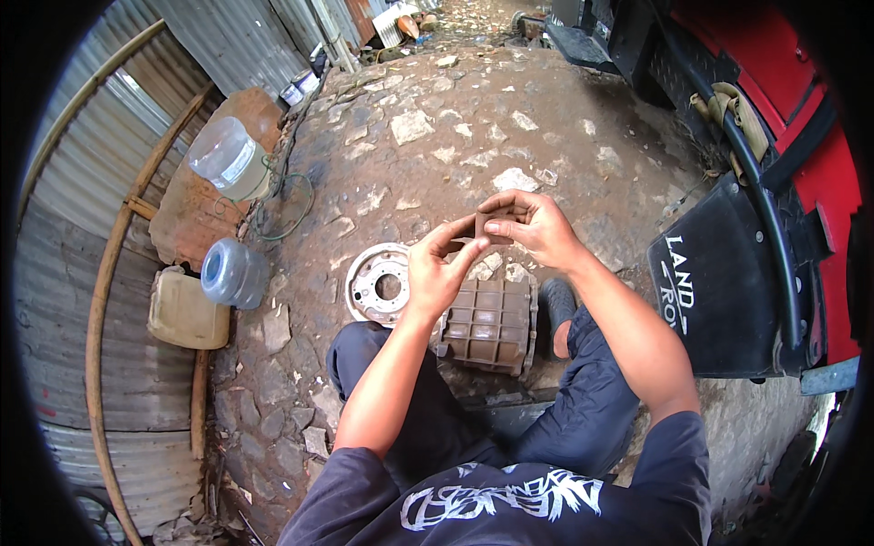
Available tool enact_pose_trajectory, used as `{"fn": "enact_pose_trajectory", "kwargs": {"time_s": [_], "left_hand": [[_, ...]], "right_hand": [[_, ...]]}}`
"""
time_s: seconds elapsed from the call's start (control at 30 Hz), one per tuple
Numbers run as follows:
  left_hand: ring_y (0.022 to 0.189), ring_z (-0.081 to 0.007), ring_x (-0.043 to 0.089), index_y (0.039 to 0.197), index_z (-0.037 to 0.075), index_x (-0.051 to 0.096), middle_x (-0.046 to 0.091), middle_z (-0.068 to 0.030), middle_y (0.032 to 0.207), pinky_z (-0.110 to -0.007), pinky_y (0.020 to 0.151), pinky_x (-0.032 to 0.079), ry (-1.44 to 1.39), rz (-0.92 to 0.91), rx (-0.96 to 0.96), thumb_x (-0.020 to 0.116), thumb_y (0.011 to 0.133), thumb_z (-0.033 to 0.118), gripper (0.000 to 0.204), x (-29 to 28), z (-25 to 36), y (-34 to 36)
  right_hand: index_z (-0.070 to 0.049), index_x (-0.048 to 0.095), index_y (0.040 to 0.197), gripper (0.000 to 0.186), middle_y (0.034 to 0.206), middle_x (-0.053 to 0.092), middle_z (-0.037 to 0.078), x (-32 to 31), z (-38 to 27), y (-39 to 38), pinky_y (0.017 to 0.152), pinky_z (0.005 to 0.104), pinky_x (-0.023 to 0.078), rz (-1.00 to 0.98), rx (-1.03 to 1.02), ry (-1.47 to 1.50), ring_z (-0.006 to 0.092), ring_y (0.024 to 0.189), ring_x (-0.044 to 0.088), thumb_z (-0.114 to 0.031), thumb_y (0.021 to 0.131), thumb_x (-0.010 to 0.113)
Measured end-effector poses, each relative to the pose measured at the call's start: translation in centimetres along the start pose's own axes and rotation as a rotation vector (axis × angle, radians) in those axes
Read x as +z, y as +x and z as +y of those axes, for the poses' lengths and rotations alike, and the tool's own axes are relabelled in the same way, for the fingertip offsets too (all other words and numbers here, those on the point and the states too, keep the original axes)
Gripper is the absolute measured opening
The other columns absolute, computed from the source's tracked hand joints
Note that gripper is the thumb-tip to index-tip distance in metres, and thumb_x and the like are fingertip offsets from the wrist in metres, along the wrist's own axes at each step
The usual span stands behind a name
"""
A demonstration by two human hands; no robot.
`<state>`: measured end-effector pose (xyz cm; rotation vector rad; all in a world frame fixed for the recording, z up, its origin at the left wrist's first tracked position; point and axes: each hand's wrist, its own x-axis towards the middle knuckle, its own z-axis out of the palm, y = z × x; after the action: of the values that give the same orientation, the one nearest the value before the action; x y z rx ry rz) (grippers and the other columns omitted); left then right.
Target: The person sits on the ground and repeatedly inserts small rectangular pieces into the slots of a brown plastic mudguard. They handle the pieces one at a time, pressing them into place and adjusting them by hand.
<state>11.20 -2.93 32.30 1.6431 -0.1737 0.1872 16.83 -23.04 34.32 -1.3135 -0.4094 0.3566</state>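
Both hands meet in front of me, above a brown ribbed metal housing that rests on the ground between my legs. My left hand and my right hand are closed on a small, flat, brownish piece, pinched between fingers and thumbs; its material is too small to make out. A white steel wheel rim lies beside the housing, just left of it. My dark shoe is at the housing's right.
At left, water jugs, a beige jerrycan, a bucket, hoses and wooden poles stand by corrugated sheets. A red vehicle with a black flap borders my right. Uneven stone paving stretches ahead, with clutter at the far end.
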Motion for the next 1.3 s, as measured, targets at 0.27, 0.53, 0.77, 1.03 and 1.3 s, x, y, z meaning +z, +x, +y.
{"fn": "enact_pose_trajectory", "kwargs": {"time_s": [0.27,0.53,0.77,1.03,1.3], "left_hand": [[0.095,-0.0128,0.074,0.128,-0.003,0.073,0.081,-0.0106,0.106,-0.029,0.084,0.059,-0.033,-0.021,-0.119,0.079,0.098,0.014,0.036,0.0,-0.7,0.4],[0.094,-0.0141,0.073,0.129,-0.003,0.073,0.080,-0.0098,0.104,-0.030,0.085,0.058,-0.214,-0.125,-0.162,0.072,0.102,0.013,0.031,-0.6,-0.2,0.5],[0.096,-0.0123,0.072,0.129,-0.003,0.073,0.079,-0.0085,0.111,-0.026,0.080,0.056,-0.190,-0.019,-0.130,0.074,0.101,0.016,0.033,-0.5,-0.6,0.7],[0.092,-0.0106,0.070,0.120,-0.002,0.074,0.079,-0.0072,0.103,-0.026,0.079,0.056,-0.068,0.059,-0.091,0.075,0.099,0.009,0.024,-0.6,-1.0,0.7],[0.089,-0.0110,0.072,0.112,-0.002,0.074,0.079,-0.0074,0.099,-0.027,0.081,0.056,0.047,0.130,-0.009,0.076,0.099,0.010,0.018,-0.4,-0.4,0.4]], "right_hand": [[0.001,0.072,0.124,0.038,0.109,0.078,0.011,1.1,0.3,0.3,0.086,0.0302,0.061,0.198,-0.090,-0.213,0.0161,0.095,0.076,-0.012,0.091,0.085],[0.001,0.075,0.121,0.036,0.108,0.079,0.009,-0.5,0.0,0.3,0.085,0.0293,0.059,-0.008,0.018,-0.234,0.0118,0.095,0.073,-0.019,0.092,0.085],[0.004,0.075,0.118,0.031,0.107,0.080,0.010,-0.6,-0.3,0.6,0.087,0.0298,0.060,0.052,0.012,-0.231,0.0129,0.096,0.074,-0.007,0.091,0.083],[0.004,0.075,0.114,0.023,0.106,0.080,0.010,-0.2,-0.3,0.4,0.087,0.0304,0.060,0.011,0.045,-0.246,0.0138,0.096,0.075,-0.004,0.093,0.079],[0.004,0.074,0.114,0.021,0.104,0.079,0.011,0.3,0.2,0.2,0.088,0.0304,0.060,0.017,0.024,-0.190,0.0149,0.096,0.075,-0.004,0.095,0.078]]}}
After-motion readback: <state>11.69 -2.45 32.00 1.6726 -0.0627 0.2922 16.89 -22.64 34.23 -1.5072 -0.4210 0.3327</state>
